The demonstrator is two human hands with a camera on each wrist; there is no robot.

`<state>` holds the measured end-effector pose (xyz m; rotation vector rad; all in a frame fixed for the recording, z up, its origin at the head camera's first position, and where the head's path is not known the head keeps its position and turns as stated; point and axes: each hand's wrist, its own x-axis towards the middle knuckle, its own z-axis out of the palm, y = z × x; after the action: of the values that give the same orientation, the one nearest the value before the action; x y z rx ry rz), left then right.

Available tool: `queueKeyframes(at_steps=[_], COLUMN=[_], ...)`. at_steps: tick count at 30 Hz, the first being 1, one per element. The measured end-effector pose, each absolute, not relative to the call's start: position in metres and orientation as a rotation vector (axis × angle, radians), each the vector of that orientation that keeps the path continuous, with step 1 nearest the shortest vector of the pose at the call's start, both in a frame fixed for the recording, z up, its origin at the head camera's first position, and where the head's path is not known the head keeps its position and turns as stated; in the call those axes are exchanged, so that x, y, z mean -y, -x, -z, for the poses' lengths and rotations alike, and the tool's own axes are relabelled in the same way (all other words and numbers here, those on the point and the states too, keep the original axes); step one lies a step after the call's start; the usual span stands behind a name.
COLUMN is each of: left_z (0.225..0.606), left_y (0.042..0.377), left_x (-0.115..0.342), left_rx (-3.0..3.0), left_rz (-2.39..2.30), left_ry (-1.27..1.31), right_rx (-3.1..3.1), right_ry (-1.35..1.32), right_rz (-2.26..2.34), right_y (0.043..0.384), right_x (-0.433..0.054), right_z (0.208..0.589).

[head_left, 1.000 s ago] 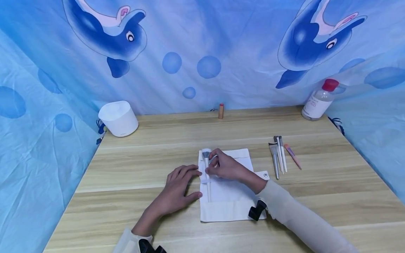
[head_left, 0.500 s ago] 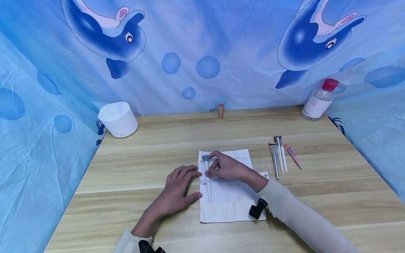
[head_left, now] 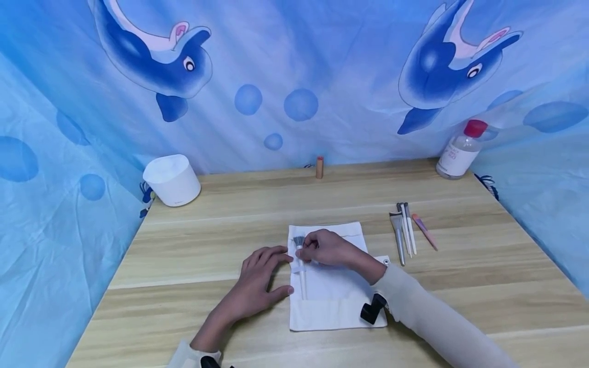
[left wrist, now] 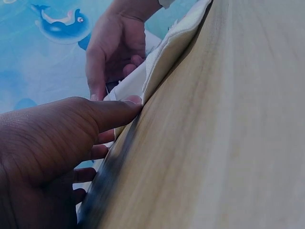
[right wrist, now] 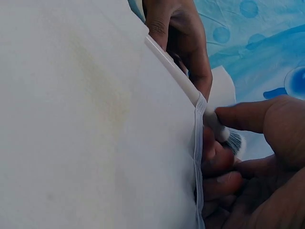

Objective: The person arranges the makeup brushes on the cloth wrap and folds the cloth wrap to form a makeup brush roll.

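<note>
A white-handled makeup brush (head_left: 302, 285) lies along the left side of a white cloth brush roll (head_left: 338, 316), its grey bristles toward the back. Its handle passes under an elastic band (right wrist: 199, 138), and its lower end is hidden behind the roll's front fold. My right hand (head_left: 327, 248) pinches the brush just below the bristles, thumb against the handle in the right wrist view. At the roll's left edge rests my left hand (head_left: 257, 281), fingers extended. In the left wrist view its thumb (left wrist: 121, 110) touches the cloth edge.
Several makeup brushes (head_left: 405, 230) lie right of the roll, beside a pink one (head_left: 424, 231). Along the back stand a white container (head_left: 172, 181), a small brown tube (head_left: 319, 167) and a red-capped bottle (head_left: 460, 151). Blue dolphin-print cloth hangs behind the wooden table (head_left: 221, 214).
The brush has slid a little toward the front of the roll, my right hand moving with it. My left hand has stayed at the roll's edge. The head view has tilted slightly upward.
</note>
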<state>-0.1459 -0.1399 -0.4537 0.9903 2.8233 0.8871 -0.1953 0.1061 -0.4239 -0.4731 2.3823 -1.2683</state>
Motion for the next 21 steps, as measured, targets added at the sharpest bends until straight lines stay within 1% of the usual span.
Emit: queueKeyframes(at_steps=[8,12,16,21], left_z=[0.456,0.455,0.455,0.457], left_y=[0.146,0.146,0.147,0.145], left_x=[0.139,0.139,0.139,0.138], left_rx=[-2.833,-2.842,-2.853,-2.851], left_rz=[-0.878,-0.905,-0.915,-0.868], left_ry=[-1.003,-1.012,-1.006,-0.963], right_rx=[-2.615,-2.805,-2.923,-3.036], right_ry=[0.534,0.452,0.331,0.181], right_rz=[1.063,0.906,0.822,0.704], right_y=[0.19,0.187,0.187,0.19], right_x=[-0.117,-0.129,-0.157,-0.212], right_z=[0.42,0.409,0.393,0.378])
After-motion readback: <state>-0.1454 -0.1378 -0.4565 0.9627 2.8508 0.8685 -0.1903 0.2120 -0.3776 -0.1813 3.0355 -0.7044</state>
